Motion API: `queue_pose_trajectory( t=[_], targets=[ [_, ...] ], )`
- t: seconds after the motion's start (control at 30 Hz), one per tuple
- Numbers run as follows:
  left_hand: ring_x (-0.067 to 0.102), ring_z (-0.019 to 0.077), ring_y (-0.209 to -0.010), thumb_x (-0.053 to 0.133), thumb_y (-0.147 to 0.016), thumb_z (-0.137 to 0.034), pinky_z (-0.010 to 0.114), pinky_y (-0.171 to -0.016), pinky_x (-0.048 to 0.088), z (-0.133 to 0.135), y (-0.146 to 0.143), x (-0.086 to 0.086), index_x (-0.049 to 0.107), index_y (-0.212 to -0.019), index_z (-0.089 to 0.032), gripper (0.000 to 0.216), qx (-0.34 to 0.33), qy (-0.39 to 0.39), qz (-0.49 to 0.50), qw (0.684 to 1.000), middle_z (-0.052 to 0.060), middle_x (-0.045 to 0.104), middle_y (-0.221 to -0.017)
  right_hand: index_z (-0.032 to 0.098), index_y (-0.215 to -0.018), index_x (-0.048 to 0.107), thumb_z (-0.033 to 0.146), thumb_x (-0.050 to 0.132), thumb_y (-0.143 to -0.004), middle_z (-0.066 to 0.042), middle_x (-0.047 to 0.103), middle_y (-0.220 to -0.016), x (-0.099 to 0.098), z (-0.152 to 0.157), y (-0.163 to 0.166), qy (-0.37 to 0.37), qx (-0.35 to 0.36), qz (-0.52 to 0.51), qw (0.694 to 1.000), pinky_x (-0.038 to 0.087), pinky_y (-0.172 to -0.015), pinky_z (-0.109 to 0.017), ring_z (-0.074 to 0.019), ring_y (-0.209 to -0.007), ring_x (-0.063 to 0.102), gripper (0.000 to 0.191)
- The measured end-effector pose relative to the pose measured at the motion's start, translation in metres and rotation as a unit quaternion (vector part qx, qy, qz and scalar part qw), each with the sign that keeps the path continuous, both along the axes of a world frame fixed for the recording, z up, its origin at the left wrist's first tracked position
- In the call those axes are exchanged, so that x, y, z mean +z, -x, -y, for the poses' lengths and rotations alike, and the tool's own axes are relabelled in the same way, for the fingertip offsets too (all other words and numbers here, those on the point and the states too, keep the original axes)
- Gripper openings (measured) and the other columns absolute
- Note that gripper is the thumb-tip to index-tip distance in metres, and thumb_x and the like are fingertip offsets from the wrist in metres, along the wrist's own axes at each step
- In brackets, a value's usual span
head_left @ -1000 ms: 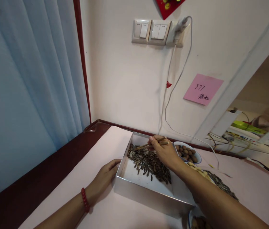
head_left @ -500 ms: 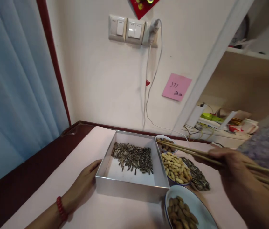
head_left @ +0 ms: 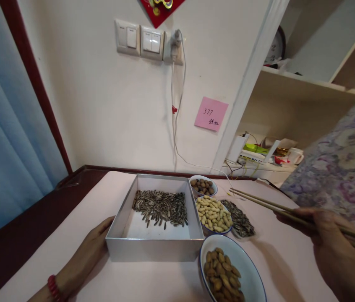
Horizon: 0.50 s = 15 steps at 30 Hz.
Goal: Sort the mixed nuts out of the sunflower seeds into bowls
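A shallow silver box [head_left: 154, 247] stands on the pink table with a heap of striped sunflower seeds [head_left: 161, 205] along its far side. My left hand [head_left: 86, 253], with a red bead bracelet at the wrist, rests against the box's left wall, fingers curled on it. My right hand [head_left: 335, 247] is low at the right, closed round a pair of wooden chopsticks [head_left: 265, 202]. Their tips point left and hang above the table, just right of the seed plate, with nothing between them.
Right of the box stand a small bowl of brown nuts [head_left: 203, 186], a bowl of peanuts [head_left: 213, 214], a plate of sunflower seeds [head_left: 238, 218] and a blue-rimmed bowl of almonds [head_left: 228, 272]. A shelf with clutter [head_left: 259, 153] is behind. A floral sleeve [head_left: 338, 167] fills the right.
My right hand has drawn the chopsticks out of the box and away to the right. The view has swung right, so the bowls now show. My left hand stayed on the box.
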<state>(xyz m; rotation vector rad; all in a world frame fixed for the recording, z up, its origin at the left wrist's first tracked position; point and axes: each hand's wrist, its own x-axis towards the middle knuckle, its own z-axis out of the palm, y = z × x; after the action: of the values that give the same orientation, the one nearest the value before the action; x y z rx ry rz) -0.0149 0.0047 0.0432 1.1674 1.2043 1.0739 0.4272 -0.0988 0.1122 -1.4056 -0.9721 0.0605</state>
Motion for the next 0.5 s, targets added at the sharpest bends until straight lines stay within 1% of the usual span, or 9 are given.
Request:
queue_pose_trajectory(
  t=[0.03, 0.07, 0.13, 0.2, 0.3, 0.4, 0.5],
  targets=[
    [0.066, 0.0327, -0.110, 0.077, -0.075, -0.036, 0.032, -0.084, 0.055, 0.000, 0.000, -0.001, 0.074, -0.112, -0.027, 0.039, -0.003, -0.001, 0.003, 1.000, 0.002, 0.075, -0.117, 0.027, -0.085, 0.068, 0.057, 0.056, -0.088, -0.004, 0.071, -0.086, 0.009, -0.006, 0.011, -0.001, 0.005, -0.036, 0.999, 0.062, -0.077, -0.036, -0.0226, -0.075, 0.073, 0.033],
    [0.065, 0.0321, -0.111, 0.075, -0.077, -0.036, 0.032, -0.085, 0.055, -0.001, 0.001, -0.002, 0.074, -0.114, -0.026, 0.038, -0.004, 0.001, 0.007, 1.000, 0.002, 0.075, -0.118, 0.026, -0.084, 0.068, 0.059, 0.059, -0.086, -0.004, 0.071, -0.087, 0.016, -0.013, 0.021, -0.006, 0.027, -0.054, 0.998, 0.061, -0.081, -0.037, -0.0231, -0.078, 0.073, 0.034],
    [0.065, 0.0314, -0.112, 0.072, -0.080, -0.034, 0.033, -0.087, 0.055, -0.001, 0.001, -0.004, 0.073, -0.116, -0.024, 0.037, -0.004, 0.006, 0.018, 1.000, 0.004, 0.074, -0.119, 0.025, -0.085, 0.068, 0.060, 0.061, -0.084, -0.004, 0.070, -0.090, 0.023, -0.029, 0.039, -0.015, 0.090, -0.056, 0.994, 0.060, -0.083, -0.039, -0.0236, -0.083, 0.072, 0.036],
    [0.065, 0.0313, -0.112, 0.071, -0.082, -0.032, 0.034, -0.088, 0.054, 0.000, 0.001, -0.005, 0.072, -0.117, -0.021, 0.037, -0.003, 0.014, 0.031, 0.999, 0.006, 0.074, -0.119, 0.024, -0.087, 0.068, 0.058, 0.060, -0.087, -0.004, 0.070, -0.093, 0.025, -0.047, 0.058, -0.010, 0.163, -0.010, 0.987, 0.059, -0.081, -0.039, -0.0231, -0.084, 0.071, 0.035],
    [0.066, 0.0306, -0.110, 0.070, -0.082, -0.030, 0.034, -0.087, 0.054, 0.001, 0.000, -0.006, 0.072, -0.117, -0.019, 0.036, 0.000, 0.020, 0.048, 0.999, 0.007, 0.075, -0.117, 0.025, -0.088, 0.069, 0.054, 0.055, -0.091, -0.004, 0.069, -0.092, 0.026, -0.072, 0.092, 0.024, 0.252, 0.068, 0.965, 0.056, -0.079, -0.035, -0.0213, -0.086, 0.069, 0.033],
    [0.068, 0.0288, -0.107, 0.070, -0.083, -0.034, 0.033, -0.088, 0.053, 0.003, -0.002, -0.006, 0.072, -0.115, -0.020, 0.035, 0.002, 0.023, 0.067, 0.997, 0.008, 0.075, -0.116, 0.024, -0.086, 0.067, 0.052, 0.049, -0.095, -0.003, 0.068, -0.088, 0.026, -0.097, 0.126, 0.065, 0.321, 0.134, 0.935, 0.052, -0.078, -0.032, -0.0190, -0.085, 0.065, 0.034],
    [0.068, 0.0288, -0.105, 0.069, -0.084, -0.039, 0.034, -0.087, 0.053, 0.004, -0.002, -0.007, 0.072, -0.115, -0.020, 0.037, -0.008, 0.026, 0.089, 0.996, 0.009, 0.074, -0.117, 0.022, -0.082, 0.064, 0.051, 0.046, -0.097, -0.002, 0.065, -0.082, 0.023, -0.120, 0.155, 0.088, 0.371, 0.175, 0.908, 0.048, -0.074, -0.032, -0.0175, -0.080, 0.061, 0.037]
  ],
)
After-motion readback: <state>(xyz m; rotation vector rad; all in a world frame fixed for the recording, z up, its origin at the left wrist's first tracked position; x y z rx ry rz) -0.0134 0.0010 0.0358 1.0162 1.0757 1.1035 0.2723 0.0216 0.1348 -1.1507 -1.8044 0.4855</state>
